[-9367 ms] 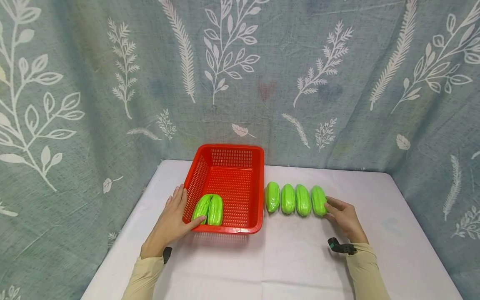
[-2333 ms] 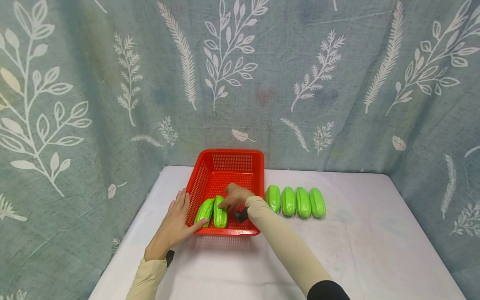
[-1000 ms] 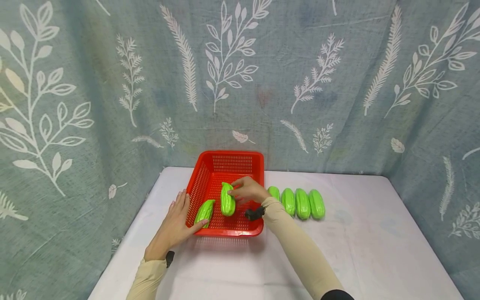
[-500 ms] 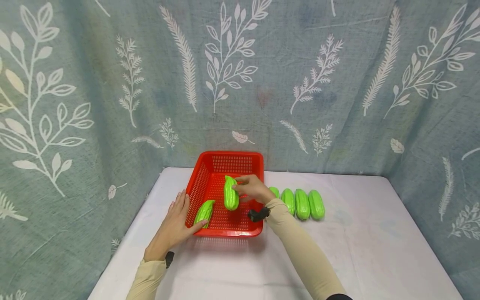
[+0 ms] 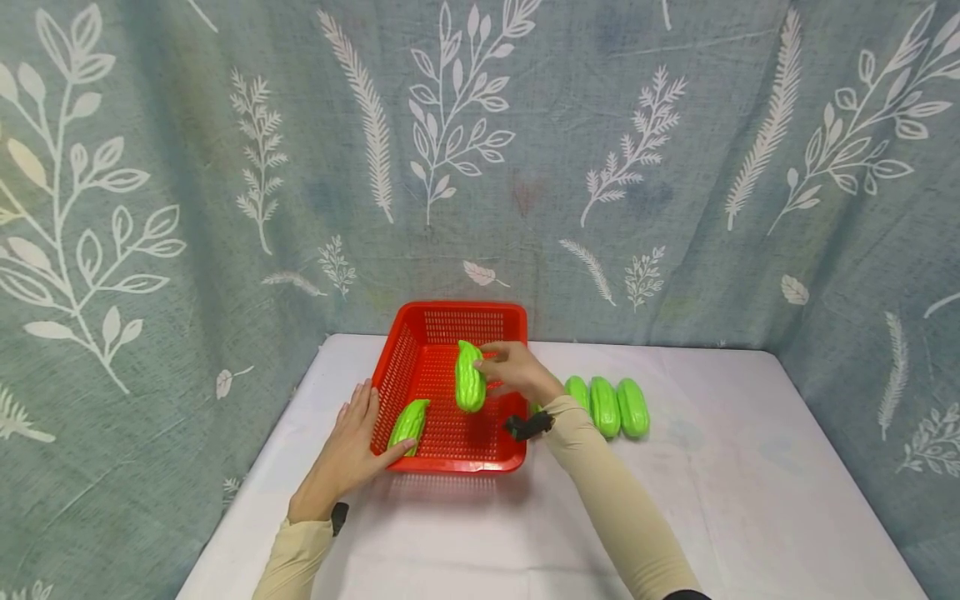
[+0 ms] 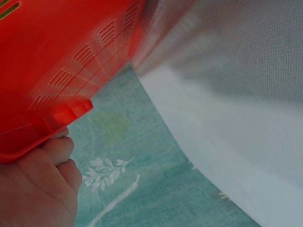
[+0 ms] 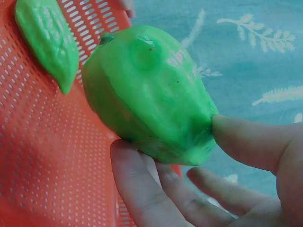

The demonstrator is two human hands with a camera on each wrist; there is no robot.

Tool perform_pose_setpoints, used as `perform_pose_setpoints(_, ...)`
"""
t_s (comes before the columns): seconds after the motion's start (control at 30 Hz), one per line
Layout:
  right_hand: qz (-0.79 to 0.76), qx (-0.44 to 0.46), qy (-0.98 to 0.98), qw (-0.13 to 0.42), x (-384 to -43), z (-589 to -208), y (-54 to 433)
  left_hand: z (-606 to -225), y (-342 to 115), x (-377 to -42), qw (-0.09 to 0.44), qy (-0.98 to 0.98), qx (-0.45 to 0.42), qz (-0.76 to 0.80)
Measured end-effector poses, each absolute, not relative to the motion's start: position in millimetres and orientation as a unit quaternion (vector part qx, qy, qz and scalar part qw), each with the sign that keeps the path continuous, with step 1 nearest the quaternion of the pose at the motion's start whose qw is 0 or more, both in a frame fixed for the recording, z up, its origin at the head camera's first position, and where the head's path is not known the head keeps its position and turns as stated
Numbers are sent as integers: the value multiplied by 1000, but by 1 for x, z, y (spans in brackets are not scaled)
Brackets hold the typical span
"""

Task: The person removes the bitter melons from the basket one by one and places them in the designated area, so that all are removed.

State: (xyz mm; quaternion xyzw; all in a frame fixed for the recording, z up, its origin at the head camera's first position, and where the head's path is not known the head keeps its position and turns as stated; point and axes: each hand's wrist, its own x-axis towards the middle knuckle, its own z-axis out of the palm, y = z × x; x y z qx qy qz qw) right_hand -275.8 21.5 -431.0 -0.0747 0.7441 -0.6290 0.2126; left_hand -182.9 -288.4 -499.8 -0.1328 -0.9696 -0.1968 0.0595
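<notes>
My right hand [image 5: 517,371] pinches a glossy green, ridged bitter melon [image 5: 469,379] between thumb and fingers, raised over the red plastic basket [image 5: 522,358]. The right wrist view shows the held bitter melon [image 7: 147,94] close up, thumb on one side and fingers on the other. Another bitter melon [image 5: 409,423] lies in the basket's front left corner. At that corner my left hand [image 5: 341,450] grips the rim, thumb reaching inside and fingers along the outer wall. In the left wrist view, the left hand's curled fingers [image 6: 59,151] sit under the basket's rim [image 6: 28,150].
To the right of the basket, several more bitter melons [image 5: 604,407] stand in a row on the white tablecloth [image 5: 720,467]. The right forearm partly hides the nearest of them. A grey-green leaf-patterned curtain [image 5: 525,167] hangs behind and along both sides.
My right hand went from the row's right end to the basket, took hold of the second bitter melon there, lifted it and carried it back and right. The left hand stayed on the rim.
</notes>
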Motion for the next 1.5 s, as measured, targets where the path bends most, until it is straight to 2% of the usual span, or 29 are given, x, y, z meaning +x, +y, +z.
perform_pose_setpoints(1.17, -676, -42, 718, 161, -264, -424, 86, -505, -290, -183, 57, -969, -133, -199)
perform_pose_setpoints(1.5, -673, -24, 728, 127, -263, -429, 108, -503, -291, -185, 54, -969, -136, -198)
